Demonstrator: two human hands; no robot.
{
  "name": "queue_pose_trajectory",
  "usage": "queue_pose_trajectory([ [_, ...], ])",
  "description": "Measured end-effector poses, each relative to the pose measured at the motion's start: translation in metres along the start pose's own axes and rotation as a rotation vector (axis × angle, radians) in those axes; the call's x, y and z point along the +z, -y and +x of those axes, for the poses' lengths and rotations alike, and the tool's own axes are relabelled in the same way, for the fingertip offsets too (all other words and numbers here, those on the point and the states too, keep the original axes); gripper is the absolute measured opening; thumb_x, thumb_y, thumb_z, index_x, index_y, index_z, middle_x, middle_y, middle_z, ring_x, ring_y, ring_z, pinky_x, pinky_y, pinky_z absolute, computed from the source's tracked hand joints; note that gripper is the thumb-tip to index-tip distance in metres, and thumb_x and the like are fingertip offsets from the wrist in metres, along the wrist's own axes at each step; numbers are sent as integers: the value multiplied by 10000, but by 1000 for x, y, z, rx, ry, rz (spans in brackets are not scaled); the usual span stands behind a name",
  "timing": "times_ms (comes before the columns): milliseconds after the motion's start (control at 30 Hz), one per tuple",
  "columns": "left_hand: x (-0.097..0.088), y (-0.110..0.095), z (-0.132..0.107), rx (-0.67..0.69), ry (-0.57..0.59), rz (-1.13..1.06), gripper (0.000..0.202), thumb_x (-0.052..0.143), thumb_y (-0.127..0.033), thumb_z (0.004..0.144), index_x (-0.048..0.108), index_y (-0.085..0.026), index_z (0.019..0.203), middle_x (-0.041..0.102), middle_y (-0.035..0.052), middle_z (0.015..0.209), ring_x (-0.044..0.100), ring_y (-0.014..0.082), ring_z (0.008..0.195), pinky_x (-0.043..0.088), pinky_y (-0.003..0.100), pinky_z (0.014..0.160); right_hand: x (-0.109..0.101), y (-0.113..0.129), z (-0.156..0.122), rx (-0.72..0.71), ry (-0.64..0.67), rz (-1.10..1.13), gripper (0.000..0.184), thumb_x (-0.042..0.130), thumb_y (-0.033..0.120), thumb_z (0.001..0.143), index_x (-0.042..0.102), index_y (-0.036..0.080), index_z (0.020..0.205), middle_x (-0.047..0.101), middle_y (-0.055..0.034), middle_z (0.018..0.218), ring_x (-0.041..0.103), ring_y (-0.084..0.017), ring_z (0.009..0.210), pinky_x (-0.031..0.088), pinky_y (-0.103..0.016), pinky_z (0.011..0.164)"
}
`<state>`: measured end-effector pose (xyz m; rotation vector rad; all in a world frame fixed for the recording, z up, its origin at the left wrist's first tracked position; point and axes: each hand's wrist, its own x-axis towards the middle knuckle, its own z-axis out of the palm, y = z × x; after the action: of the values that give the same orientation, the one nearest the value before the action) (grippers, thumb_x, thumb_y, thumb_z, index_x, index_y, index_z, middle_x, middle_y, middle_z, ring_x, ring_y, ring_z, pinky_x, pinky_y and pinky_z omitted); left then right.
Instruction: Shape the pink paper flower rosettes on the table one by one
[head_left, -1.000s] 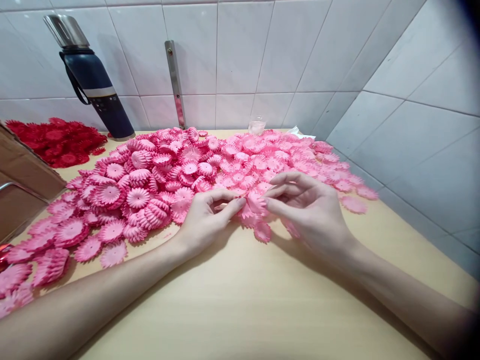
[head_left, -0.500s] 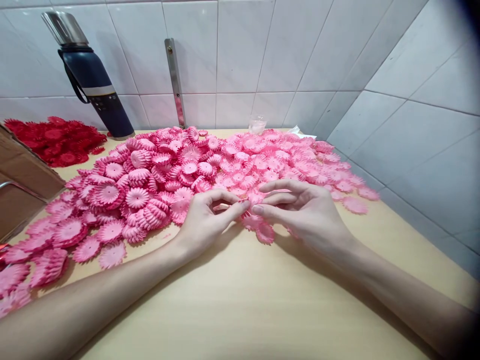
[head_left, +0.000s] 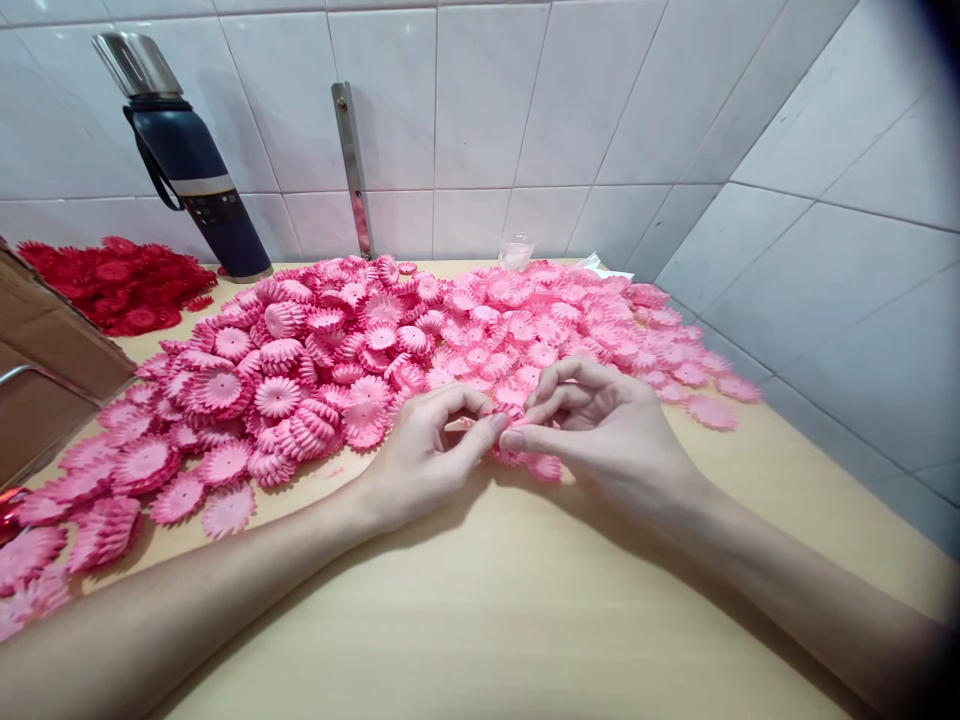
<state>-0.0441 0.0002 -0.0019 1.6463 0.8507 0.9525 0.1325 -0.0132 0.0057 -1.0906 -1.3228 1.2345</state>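
Note:
My left hand (head_left: 427, 440) and my right hand (head_left: 600, 430) meet fingertip to fingertip at the near edge of a wide heap of pink paper flowers (head_left: 420, 350) on a pale wooden table (head_left: 480, 600). Both hands pinch a small cluster of pink flower pieces (head_left: 536, 464) lying on the table. The fingers hide most of what they grip. Darker pink, larger flowers lie on the heap's left side, lighter ones on the right.
A pile of red flowers (head_left: 112, 285) sits at the back left beside a dark blue flask (head_left: 187, 170) with a steel cap. A brown cardboard box (head_left: 45, 380) stands at the left edge. White tiled walls close the back and right. A small clear cup (head_left: 515, 250) stands by the back wall.
My right hand's fingers have curled in and both hands have drawn together and slightly toward me. The pink piece once held up between them now lies low on the table.

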Motion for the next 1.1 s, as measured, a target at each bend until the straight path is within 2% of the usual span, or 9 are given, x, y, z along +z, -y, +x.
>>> queue_pose_trajectory([
  [267, 1, -1, 1, -70, -79, -100, 195, 551, -319, 861, 547, -140, 785, 502, -7, 742, 481, 84, 670, 487, 213, 640, -3, -1, 6, -20, -13, 164, 261, 825, 231, 626, 585, 206, 727, 566, 38, 664, 544, -77, 573, 491, -181, 537],
  [367, 0, -1, 2, -85, -70, -156, 195, 580, -314, 841, 560, -130, 779, 523, 0, 743, 508, 92, 682, 501, 228, 656, -4, -2, 7, -68, -30, 91, 239, 823, 226, 628, 611, 207, 735, 586, 21, 715, 571, -96, 643, 510, -199, 593],
  [500, 0, -1, 3, -85, -44, -230, 177, 619, -295, 814, 597, -120, 830, 592, 36, 818, 591, 136, 753, 528, 276, 715, -1, -4, 5, -68, 21, 14, 217, 786, 269, 682, 656, 220, 849, 655, -18, 819, 631, -147, 759, 541, -259, 687],
  [733, 0, 3, 2, -27, -34, -148, 153, 647, -269, 794, 640, -123, 841, 616, 54, 854, 608, 149, 792, 526, 259, 721, -4, -4, 5, -34, -11, 23, 346, 854, 230, 573, 618, 213, 826, 688, 0, 698, 665, -170, 681, 538, -271, 656],
  [833, -1, 4, 2, -18, -25, -151, 140, 637, -260, 802, 633, -126, 840, 609, 47, 846, 609, 149, 790, 523, 247, 695, -5, -6, 5, 17, 1, 41, 347, 850, 238, 583, 602, 216, 825, 691, 4, 683, 668, -179, 683, 540, -294, 669],
  [1000, 0, 0, 4, -48, -83, -141, 114, 618, -222, 814, 599, -116, 777, 575, 11, 745, 553, 89, 682, 477, 171, 604, -2, -6, 4, 66, 30, 70, 313, 805, 319, 652, 644, 219, 900, 718, -19, 735, 672, -185, 712, 548, -316, 686],
  [1100, 2, -2, 4, -84, -90, -167, 136, 609, -231, 819, 570, -116, 758, 544, -2, 725, 524, 76, 642, 468, 161, 564, -2, -3, 4, 56, 16, 71, 268, 802, 317, 656, 647, 215, 849, 718, -17, 734, 665, -165, 676, 539, -286, 639],
])
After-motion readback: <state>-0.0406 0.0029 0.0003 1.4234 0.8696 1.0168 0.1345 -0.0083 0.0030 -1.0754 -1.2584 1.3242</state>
